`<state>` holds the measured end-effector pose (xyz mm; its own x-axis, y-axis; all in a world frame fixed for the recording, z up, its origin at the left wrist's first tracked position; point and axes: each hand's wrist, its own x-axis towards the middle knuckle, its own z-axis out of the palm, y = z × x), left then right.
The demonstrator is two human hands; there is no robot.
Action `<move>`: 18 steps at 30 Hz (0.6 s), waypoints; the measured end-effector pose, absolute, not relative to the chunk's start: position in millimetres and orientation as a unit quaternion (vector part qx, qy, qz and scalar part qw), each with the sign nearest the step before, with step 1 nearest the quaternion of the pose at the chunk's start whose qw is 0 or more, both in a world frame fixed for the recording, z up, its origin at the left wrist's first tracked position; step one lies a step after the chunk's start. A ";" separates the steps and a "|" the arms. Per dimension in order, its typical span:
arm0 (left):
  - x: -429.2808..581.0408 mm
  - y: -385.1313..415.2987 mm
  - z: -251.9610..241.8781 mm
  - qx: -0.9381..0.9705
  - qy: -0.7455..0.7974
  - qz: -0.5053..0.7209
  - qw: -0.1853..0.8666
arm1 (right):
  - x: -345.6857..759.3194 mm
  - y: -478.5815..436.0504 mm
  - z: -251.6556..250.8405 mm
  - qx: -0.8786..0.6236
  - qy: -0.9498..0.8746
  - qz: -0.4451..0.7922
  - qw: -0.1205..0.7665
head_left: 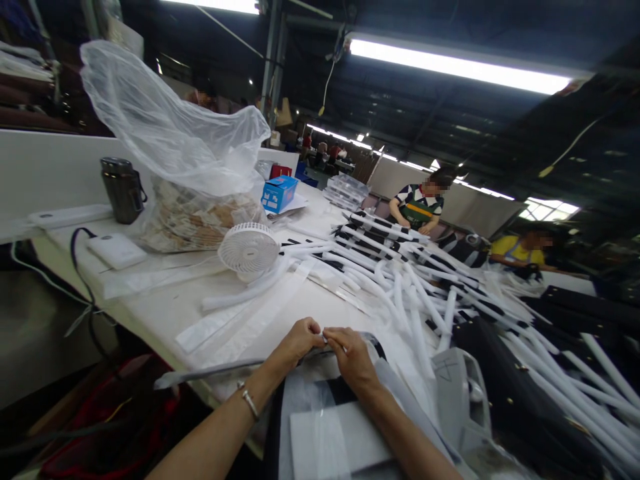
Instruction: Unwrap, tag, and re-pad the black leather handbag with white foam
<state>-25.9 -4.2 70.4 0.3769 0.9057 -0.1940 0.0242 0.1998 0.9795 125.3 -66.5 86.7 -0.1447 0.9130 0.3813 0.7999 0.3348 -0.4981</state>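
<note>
My left hand (303,339), with a bracelet on its wrist, is closed in a pinch just above a dark bag wrapped in clear film (320,390). My right hand (350,353) meets it at the fingertips, also pinching. A small whitish bit shows between the fingers, too small to name. Under the left forearm a long grey piece sheathed in plastic (210,373) reaches out over the table edge. A white flat sheet (340,440) lies on the bag's near side, below my right forearm.
A white fan (249,250) stands ahead on the table (165,300), before a plastic bag of brown pieces (195,220). Left are a dark tumbler (123,190) and a white box (117,250). White-wrapped straps (395,280) pile rightward, near a grey tape dispenser (463,393). Co-workers are beyond.
</note>
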 end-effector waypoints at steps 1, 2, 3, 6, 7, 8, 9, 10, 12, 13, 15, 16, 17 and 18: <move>-25.7 -4.4 69.6 0.527 0.439 0.349 0.639 | 124.2 -68.0 84.5 -0.565 -0.760 0.067 0.314; -25.6 -4.6 69.0 0.523 0.439 0.351 0.641 | 123.2 -69.3 82.8 -0.559 -0.769 0.050 0.307; -25.9 -4.7 68.8 0.520 0.438 0.352 0.643 | 122.3 -70.1 81.3 -0.552 -0.776 0.038 0.302; -28.8 -3.9 70.8 0.516 0.434 0.343 0.654 | 120.9 -69.5 78.0 -0.546 -0.781 0.018 0.305; -30.3 -3.5 72.5 0.516 0.431 0.336 0.660 | 120.9 -68.5 77.0 -0.547 -0.778 0.012 0.310; -32.1 -3.0 74.7 0.517 0.426 0.329 0.666 | 121.2 -67.2 76.2 -0.548 -0.775 0.006 0.315; -33.9 -2.7 77.1 0.519 0.420 0.323 0.671 | 121.8 -65.9 75.5 -0.550 -0.772 0.000 0.319; -35.8 -2.5 79.6 0.521 0.415 0.317 0.675 | 122.6 -64.7 74.9 -0.550 -0.770 -0.006 0.323; -39.0 -2.5 84.4 0.526 0.407 0.312 0.679 | 124.6 -62.9 74.0 -0.546 -0.770 -0.021 0.329; -40.2 -2.7 86.3 0.527 0.406 0.311 0.679 | 125.5 -62.4 73.7 -0.541 -0.771 -0.030 0.333; -41.6 -3.6 89.0 0.529 0.405 0.310 0.679 | 126.8 -61.9 72.7 -0.529 -0.774 -0.049 0.345; -41.9 -4.0 89.7 0.529 0.404 0.309 0.679 | 127.0 -61.9 72.2 -0.523 -0.774 -0.058 0.352; -41.8 -4.5 90.0 0.528 0.403 0.309 0.680 | 126.8 -62.0 71.7 -0.517 -0.774 -0.067 0.360; -41.6 -4.8 90.1 0.526 0.402 0.310 0.682 | 126.3 -62.1 71.3 -0.512 -0.772 -0.075 0.369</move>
